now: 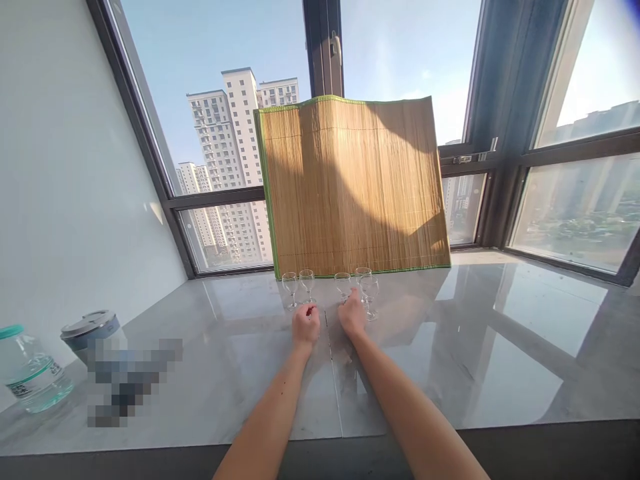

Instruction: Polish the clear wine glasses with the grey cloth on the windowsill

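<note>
My left hand (306,327) is curled closed on the grey countertop, just in front of a small clear stemmed glass (307,279); what its fingers hold, if anything, is hidden. Beside that glass, farther left, stands another stemmed glass (289,285). My right hand (353,313) has its fingers closed at the lower part of a third stemmed glass (343,284), whose stem and foot they cover. Close to the right of this hand, two more glasses overlap in view: a rear one (363,273) and a nearer one (371,289). All of them are upright.
A bamboo mat (355,187) with green edging leans upright against the window behind the glasses. On the left are a water bottle (37,377), a lidded cup (95,333) and a blurred-out patch. The glossy countertop (430,373) has a seam and a front edge.
</note>
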Action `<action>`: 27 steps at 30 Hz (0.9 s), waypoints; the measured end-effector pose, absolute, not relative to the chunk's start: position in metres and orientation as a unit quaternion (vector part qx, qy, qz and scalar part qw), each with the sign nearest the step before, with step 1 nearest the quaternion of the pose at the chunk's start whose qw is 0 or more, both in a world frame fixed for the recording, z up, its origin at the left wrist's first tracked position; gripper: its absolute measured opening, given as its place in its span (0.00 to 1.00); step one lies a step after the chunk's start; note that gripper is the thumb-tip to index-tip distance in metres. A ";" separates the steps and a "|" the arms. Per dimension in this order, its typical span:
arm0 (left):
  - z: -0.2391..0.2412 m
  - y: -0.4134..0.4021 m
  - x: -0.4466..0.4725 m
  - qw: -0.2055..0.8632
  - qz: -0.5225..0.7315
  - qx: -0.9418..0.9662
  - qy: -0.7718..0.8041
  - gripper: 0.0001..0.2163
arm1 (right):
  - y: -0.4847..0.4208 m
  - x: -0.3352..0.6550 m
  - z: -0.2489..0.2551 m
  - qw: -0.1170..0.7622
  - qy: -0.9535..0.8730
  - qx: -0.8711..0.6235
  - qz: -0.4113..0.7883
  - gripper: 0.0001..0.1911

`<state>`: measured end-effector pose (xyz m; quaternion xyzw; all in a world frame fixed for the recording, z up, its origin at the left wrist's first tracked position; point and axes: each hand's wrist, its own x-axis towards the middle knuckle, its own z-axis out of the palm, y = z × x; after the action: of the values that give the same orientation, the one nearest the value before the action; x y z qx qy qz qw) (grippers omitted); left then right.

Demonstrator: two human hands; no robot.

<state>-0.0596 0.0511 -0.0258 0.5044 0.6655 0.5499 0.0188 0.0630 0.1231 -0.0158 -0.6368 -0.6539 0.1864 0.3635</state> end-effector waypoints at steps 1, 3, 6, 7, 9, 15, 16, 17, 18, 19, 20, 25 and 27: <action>-0.027 0.052 -0.060 0.013 0.547 0.503 0.669 0.10 | 0.127 0.063 -0.016 0.365 -0.647 -0.641 0.191 0.34; -0.027 0.051 -0.061 -0.002 0.537 0.506 0.675 0.10 | 0.130 0.063 -0.018 0.377 -0.640 -0.641 0.193 0.36; -0.024 0.048 -0.062 -0.028 0.506 0.510 0.695 0.10 | 0.125 0.064 -0.024 0.421 -0.634 -0.621 0.190 0.36; -0.022 0.046 -0.062 -0.040 0.490 0.506 0.709 0.10 | 0.121 0.064 -0.025 0.437 -0.629 -0.613 0.192 0.36; -0.018 0.042 -0.065 -0.064 0.446 0.489 0.747 0.09 | 0.110 0.066 -0.027 0.459 -0.622 -0.603 0.199 0.35; -0.015 0.035 -0.073 -0.067 0.357 0.466 0.807 0.09 | 0.086 0.072 -0.023 0.447 -0.650 -0.573 0.223 0.34; -0.016 0.035 -0.074 -0.062 0.355 0.470 0.806 0.09 | 0.084 0.072 -0.022 0.439 -0.652 -0.575 0.229 0.33; -0.016 0.034 -0.074 -0.059 0.354 0.474 0.804 0.09 | 0.084 0.071 -0.021 0.430 -0.653 -0.578 0.233 0.32; -0.017 0.035 -0.075 -0.061 0.353 0.476 0.803 0.09 | 0.084 0.071 -0.019 0.422 -0.655 -0.581 0.235 0.30; -0.018 0.035 -0.076 -0.064 0.353 0.475 0.803 0.09 | 0.083 0.071 -0.018 0.416 -0.659 -0.583 0.231 0.28; -0.018 0.037 -0.077 -0.068 0.351 0.472 0.806 0.09 | 0.082 0.071 -0.017 0.411 -0.666 -0.582 0.223 0.25; -0.023 0.044 -0.083 -0.102 0.320 0.475 0.814 0.12 | 0.071 0.090 -0.008 0.355 -0.747 -0.544 0.141 0.21; -0.026 0.046 -0.084 -0.109 0.297 0.486 0.815 0.13 | 0.067 0.107 -0.006 0.317 -0.774 -0.539 0.098 0.22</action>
<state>-0.0839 0.0458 -0.0262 0.4861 0.8148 0.2967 -0.1088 0.1069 0.0668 -0.0057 -0.5389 -0.7742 0.0977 0.3173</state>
